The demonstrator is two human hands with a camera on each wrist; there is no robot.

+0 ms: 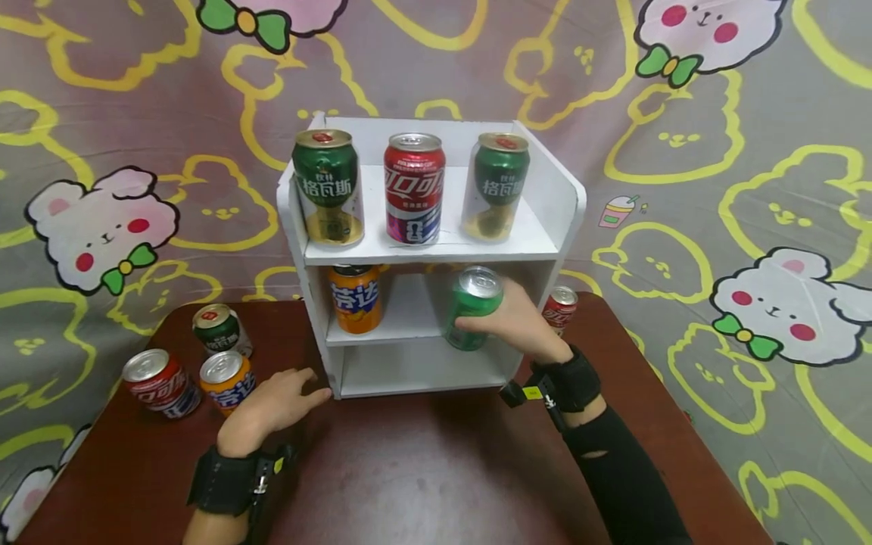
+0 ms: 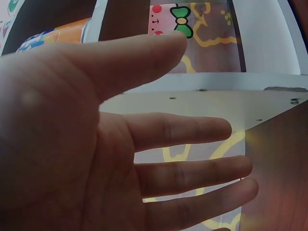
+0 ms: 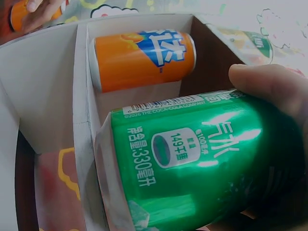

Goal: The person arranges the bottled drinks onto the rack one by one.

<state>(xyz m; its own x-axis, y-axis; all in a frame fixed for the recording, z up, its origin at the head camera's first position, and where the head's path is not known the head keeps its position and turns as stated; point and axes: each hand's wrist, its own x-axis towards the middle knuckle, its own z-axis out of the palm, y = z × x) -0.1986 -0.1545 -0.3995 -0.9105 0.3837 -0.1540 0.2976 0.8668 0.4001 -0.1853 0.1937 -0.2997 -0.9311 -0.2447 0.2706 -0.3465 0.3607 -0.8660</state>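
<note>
My right hand (image 1: 507, 318) grips a green soda can (image 1: 477, 306) at the right part of the white shelf's middle level. In the right wrist view the green can (image 3: 192, 163) lies across the picture, thumb on one side, its base close to the shelf board's front edge. An orange soda can (image 1: 356, 299) stands at the left on that same level. My left hand (image 1: 275, 401), fingers extended and holding nothing, hovers by the shelf's lower left corner, next to another orange can (image 1: 228, 381) on the table. The left wrist view shows its spread fingers (image 2: 192, 175) before the shelf.
The white shelf (image 1: 429, 252) stands at the back of the dark red table (image 1: 409, 469). Its top level carries two green-and-gold cans (image 1: 328, 189) and a red cola can (image 1: 413, 189). Left on the table are a red can (image 1: 162, 384) and a green-and-white can (image 1: 221, 330); another red can (image 1: 560, 309) stands right.
</note>
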